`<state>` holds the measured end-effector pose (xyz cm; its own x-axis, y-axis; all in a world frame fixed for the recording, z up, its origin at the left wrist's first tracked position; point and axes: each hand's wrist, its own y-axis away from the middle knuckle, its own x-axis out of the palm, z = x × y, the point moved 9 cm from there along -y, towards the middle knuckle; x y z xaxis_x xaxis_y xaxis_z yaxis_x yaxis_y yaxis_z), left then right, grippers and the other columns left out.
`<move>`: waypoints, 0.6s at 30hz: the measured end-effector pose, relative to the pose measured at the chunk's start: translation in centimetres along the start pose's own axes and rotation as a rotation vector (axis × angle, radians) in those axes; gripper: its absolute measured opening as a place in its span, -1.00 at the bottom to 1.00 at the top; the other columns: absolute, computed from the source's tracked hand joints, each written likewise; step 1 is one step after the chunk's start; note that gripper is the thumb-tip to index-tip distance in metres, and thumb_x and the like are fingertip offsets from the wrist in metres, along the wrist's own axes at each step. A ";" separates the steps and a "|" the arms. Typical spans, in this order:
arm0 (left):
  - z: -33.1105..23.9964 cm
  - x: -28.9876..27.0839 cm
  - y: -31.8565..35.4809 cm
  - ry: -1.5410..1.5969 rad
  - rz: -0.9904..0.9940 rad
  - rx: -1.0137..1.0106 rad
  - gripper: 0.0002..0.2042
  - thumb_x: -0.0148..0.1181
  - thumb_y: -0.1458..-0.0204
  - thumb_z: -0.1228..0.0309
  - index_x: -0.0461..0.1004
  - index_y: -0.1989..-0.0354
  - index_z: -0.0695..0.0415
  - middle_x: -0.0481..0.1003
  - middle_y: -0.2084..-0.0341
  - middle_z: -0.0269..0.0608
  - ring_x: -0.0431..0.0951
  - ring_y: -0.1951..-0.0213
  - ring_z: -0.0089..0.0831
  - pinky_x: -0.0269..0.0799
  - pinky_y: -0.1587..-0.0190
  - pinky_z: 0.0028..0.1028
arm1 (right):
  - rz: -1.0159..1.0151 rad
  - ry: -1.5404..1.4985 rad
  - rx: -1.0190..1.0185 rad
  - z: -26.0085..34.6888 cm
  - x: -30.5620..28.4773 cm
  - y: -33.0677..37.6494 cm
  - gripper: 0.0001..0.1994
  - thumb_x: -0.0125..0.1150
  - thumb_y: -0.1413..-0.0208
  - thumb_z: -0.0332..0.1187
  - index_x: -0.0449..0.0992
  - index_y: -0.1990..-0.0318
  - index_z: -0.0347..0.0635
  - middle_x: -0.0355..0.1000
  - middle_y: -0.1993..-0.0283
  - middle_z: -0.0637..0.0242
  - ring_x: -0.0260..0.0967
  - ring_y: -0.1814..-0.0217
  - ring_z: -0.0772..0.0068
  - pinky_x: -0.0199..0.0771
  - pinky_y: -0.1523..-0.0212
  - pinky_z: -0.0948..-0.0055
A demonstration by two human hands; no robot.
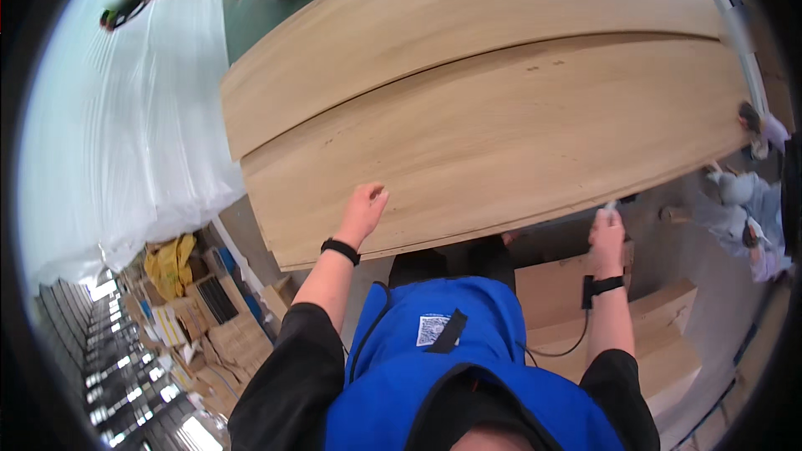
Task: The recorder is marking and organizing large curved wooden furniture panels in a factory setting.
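Observation:
Two large light wooden veneer sheets lie side by side in front of me: a near sheet and a far sheet. My left hand rests flat on the near sheet close to its front edge, fingers together. My right hand is at the near sheet's front edge, further right, closed around a small pale object that I cannot make out. Both wrists wear black bands. I wear a blue vest over black sleeves.
A wide roll of white foam wrap covers the left side. Cardboard boxes and a yellow cloth are stacked lower left. Pale boards are stacked under my right arm. Other people work at the top left and far right.

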<state>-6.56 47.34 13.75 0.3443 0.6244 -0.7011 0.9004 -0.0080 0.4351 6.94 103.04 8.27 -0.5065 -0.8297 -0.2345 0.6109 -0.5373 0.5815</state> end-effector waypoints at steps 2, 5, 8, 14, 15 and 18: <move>1.5 -0.6 -2.6 -0.076 -0.016 0.042 -0.70 0.15 -0.09 0.29 0.50 0.09 0.24 0.51 0.19 0.06 0.51 0.10 -0.09 0.41 0.01 -0.24 | 0.220 -0.095 0.088 -0.1 10.3 3.7 -0.76 0.08 -0.23 -0.35 0.42 -0.01 -0.17 0.18 0.57 0.61 0.06 0.65 0.77 0.06 0.68 0.68; 4.4 -2.8 -6.6 -0.101 -0.146 0.148 -0.70 0.16 -0.06 0.32 0.48 0.08 0.22 0.46 0.12 0.06 0.42 0.02 -0.01 0.33 -0.07 -0.18 | 0.544 0.041 0.001 3.7 25.1 10.1 -0.63 0.09 -0.22 -0.41 0.36 -0.18 -0.27 0.31 0.38 0.53 0.13 0.47 0.79 0.18 0.49 0.71; 7.2 -4.4 -10.6 -0.114 -0.278 0.182 -0.71 0.19 -0.04 0.33 0.46 0.09 0.19 0.41 0.05 0.02 0.38 -0.02 -0.01 0.31 -0.09 -0.17 | 0.625 0.019 -0.085 3.5 34.3 12.5 -0.65 0.14 -0.21 -0.43 0.40 -0.14 -0.28 0.36 0.38 0.51 0.16 0.48 0.77 0.22 0.49 0.69; 10.2 -7.7 -15.0 -0.154 -0.506 0.210 -0.77 0.22 -0.01 0.36 0.49 0.16 0.13 0.42 0.12 -0.11 0.39 0.04 -0.07 0.32 -0.03 -0.19 | 0.647 -0.099 0.101 1.4 45.3 11.3 -0.73 0.11 -0.26 -0.36 0.44 -0.03 -0.30 0.47 0.36 0.40 0.23 0.51 0.74 0.26 0.52 0.67; 10.4 -7.6 -15.0 -0.175 -0.517 0.224 -0.82 0.22 0.00 0.37 0.50 0.22 0.10 0.42 0.17 -0.14 0.39 0.09 -0.10 0.33 0.00 -0.20 | 0.645 -0.083 0.107 0.8 46.3 10.9 -0.73 0.11 -0.26 -0.36 0.44 -0.03 -0.30 0.47 0.36 0.40 0.23 0.51 0.74 0.26 0.52 0.67; 10.6 -7.1 -14.3 -0.175 -0.539 0.233 -0.89 0.20 -0.02 0.38 0.51 0.29 0.08 0.41 0.28 -0.18 0.37 0.17 -0.14 0.31 0.06 -0.21 | 0.696 -0.124 0.089 -0.1 48.2 9.8 -0.73 0.08 -0.28 -0.30 0.45 -0.03 -0.27 0.47 0.36 0.40 0.23 0.51 0.72 0.25 0.52 0.66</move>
<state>-19.01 34.78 6.51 -0.1554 0.4507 -0.8790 0.9876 0.0903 -0.1282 -11.44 57.75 2.51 -0.0856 -0.9497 0.3014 0.7680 0.1298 0.6272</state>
